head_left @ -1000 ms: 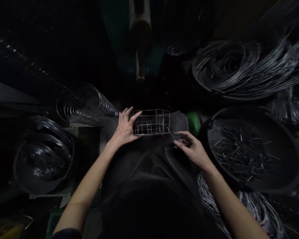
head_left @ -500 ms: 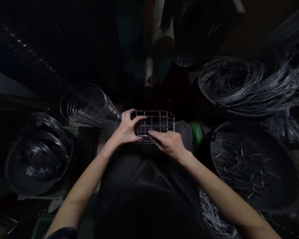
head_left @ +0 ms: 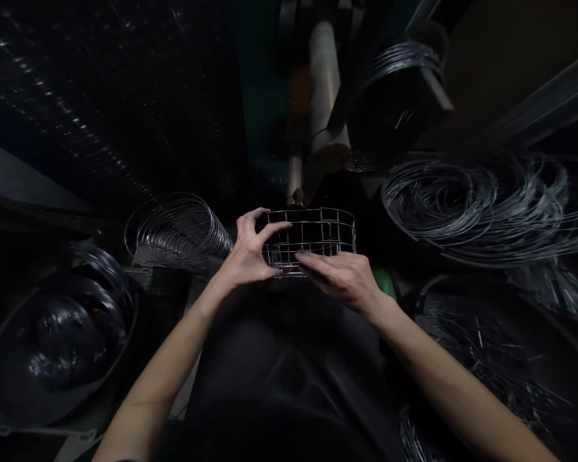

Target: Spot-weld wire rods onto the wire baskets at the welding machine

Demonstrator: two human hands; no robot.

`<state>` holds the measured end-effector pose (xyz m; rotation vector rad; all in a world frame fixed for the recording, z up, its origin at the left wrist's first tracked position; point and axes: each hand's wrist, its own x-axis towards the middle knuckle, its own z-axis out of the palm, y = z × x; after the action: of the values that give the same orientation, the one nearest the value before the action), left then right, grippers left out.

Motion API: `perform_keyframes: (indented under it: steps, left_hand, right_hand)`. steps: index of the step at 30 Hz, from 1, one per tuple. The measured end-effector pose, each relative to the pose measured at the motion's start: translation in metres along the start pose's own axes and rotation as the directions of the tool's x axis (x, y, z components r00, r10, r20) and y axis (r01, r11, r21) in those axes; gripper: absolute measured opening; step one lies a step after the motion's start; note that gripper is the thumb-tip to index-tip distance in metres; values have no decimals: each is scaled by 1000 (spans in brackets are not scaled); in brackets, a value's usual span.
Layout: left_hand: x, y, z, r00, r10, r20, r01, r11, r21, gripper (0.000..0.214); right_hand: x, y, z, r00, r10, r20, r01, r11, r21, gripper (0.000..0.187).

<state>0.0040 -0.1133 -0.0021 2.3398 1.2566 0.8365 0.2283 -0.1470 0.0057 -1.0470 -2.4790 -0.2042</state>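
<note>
A round wire basket frame [head_left: 330,230] with a square grid side is held level in front of my body. My left hand [head_left: 250,250] grips its left end, thumb low near the bottom wire and fingers over the upper wires. Along the front right side lies my right hand [head_left: 341,276], its fingers closed against the lower wires. Its fingertips are partly hidden, so I cannot make out any small piece between them. Just beyond the frame stands the metal tip of a machine rod [head_left: 296,179].
To the left, a stack of wire rings [head_left: 178,224] leans near a tub of wire coils [head_left: 77,327]. On the right are a bin of long wire loops [head_left: 462,199] and a dark tub of short wire pieces [head_left: 501,353]. A thick metal cylinder [head_left: 325,83] hangs ahead.
My view has tilted upward, bringing more of the machine into sight. The wire frame has shifted slightly right and appears closer to the rod tip. Both hands keep their hold.
</note>
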Motion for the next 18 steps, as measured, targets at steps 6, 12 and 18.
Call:
perform_keyframes:
  steps: [6,12,18]
  left_hand:
    - [15,-9,5,1000,-13,-22,12,999,-31,80]
    - [27,-17,5,1000,-16,-21,15,999,-33,79]
    - [34,-19,4,1000,-9,6,9,1000,-26,80]
  right_hand:
    - [11,13,1,1000,24,-18,-24,1000,-17,20]
    - [21,19,3,992,114,59,-115,993,14,23]
    - [24,21,4,981,175,84,-180,982,56,26]
